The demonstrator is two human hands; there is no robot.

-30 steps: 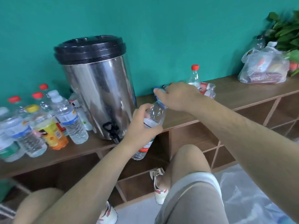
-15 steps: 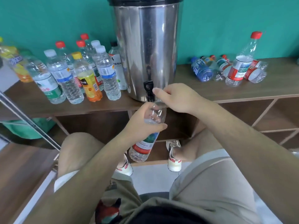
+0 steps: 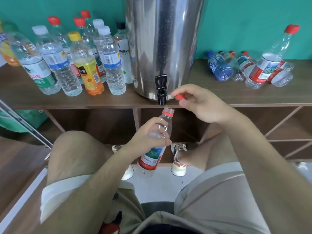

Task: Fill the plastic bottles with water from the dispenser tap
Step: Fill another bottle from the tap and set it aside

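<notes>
Brown wood-grain counter [image 3: 236, 97] runs along a teal wall [image 3: 244, 22], with open shelf compartments [image 3: 94, 125] beneath it and pale floor tiles [image 3: 158, 186] between my feet. I see one steel dispenser [image 3: 162, 39] with one black tap [image 3: 161, 89] hanging over the counter edge. Left of it I count about ten capped bottles standing [image 3: 109, 59]; right of it one red-capped bottle [image 3: 268, 63] stands beside a cluster lying on their sides [image 3: 219, 66], too jumbled to count. One open bottle [image 3: 163, 125] is in my left grip [image 3: 145, 139], fingers wrapped round its upper body. Its long axis is nearly upright, leaning slightly, base toward the floor, mouth pointing up just below the tap, apart from it. My right grip [image 3: 202, 105] pinches one red cap [image 3: 179, 97] between thumb and forefinger, just beside the spout
</notes>
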